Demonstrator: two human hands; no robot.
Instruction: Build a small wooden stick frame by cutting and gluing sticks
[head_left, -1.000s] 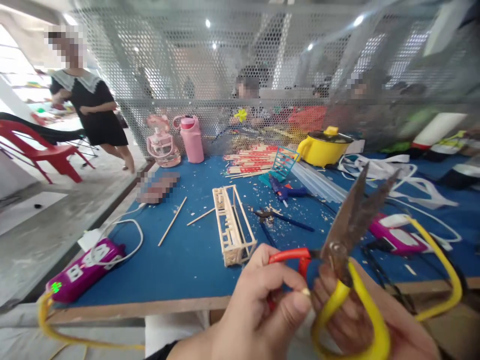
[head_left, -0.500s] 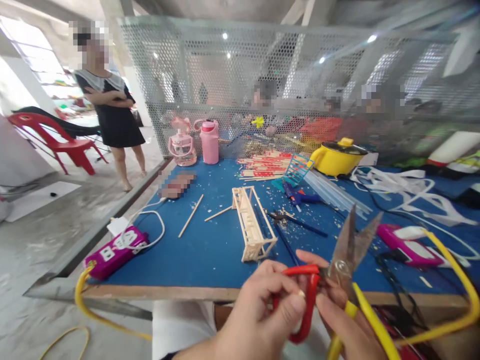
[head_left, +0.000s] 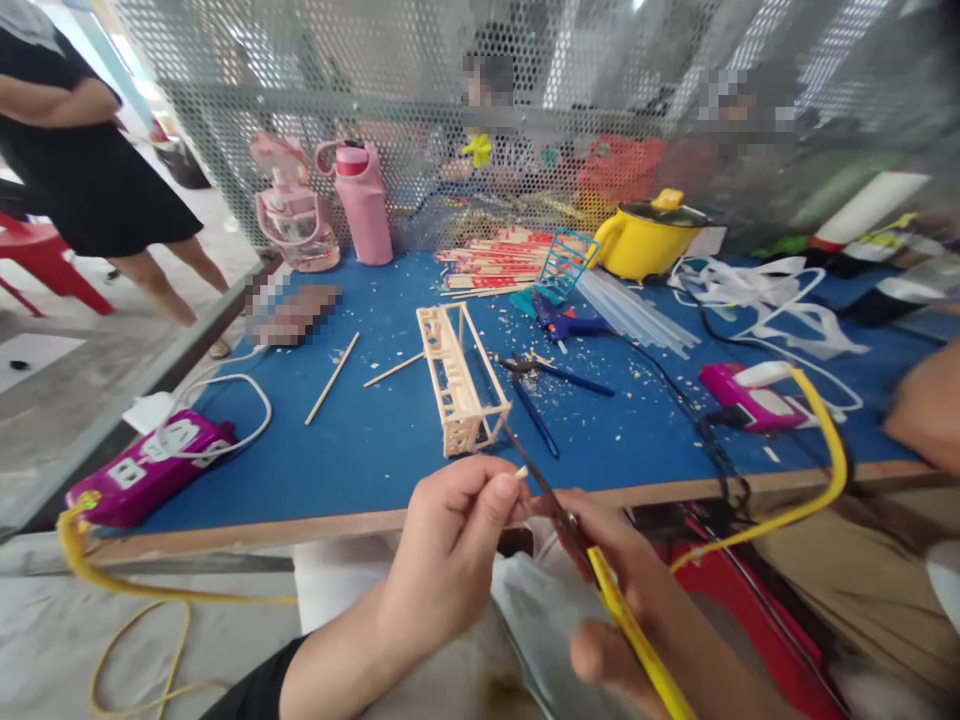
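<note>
My left hand (head_left: 450,550) pinches a small pale piece of wood (head_left: 521,473) between thumb and fingertips, in front of the table edge. Close beside it on the right, my right hand (head_left: 622,590) is wrapped around yellow-handled scissors (head_left: 574,535), whose dark blades point up and left past the left fingertips. Beyond the hands, a frame of thin wooden sticks (head_left: 459,385) lies on the blue table (head_left: 375,440). Two loose sticks, one of them here (head_left: 332,378), lie left of the frame. Blue-handled pliers (head_left: 547,380) rest open to its right.
Purple power strips lie at the left (head_left: 150,470) and right (head_left: 754,398). Farther back are pink bottles (head_left: 364,205), a stick pile (head_left: 502,262), a blue glue gun (head_left: 566,322) and a yellow pot (head_left: 649,240). A person (head_left: 97,160) stands left; another person's arm (head_left: 926,405) is at right.
The view has tilted down and shifted. The red-handled tool between my hands is no longer visible. The scissors, spread earlier, now appear edge-on near my left fingertips.
</note>
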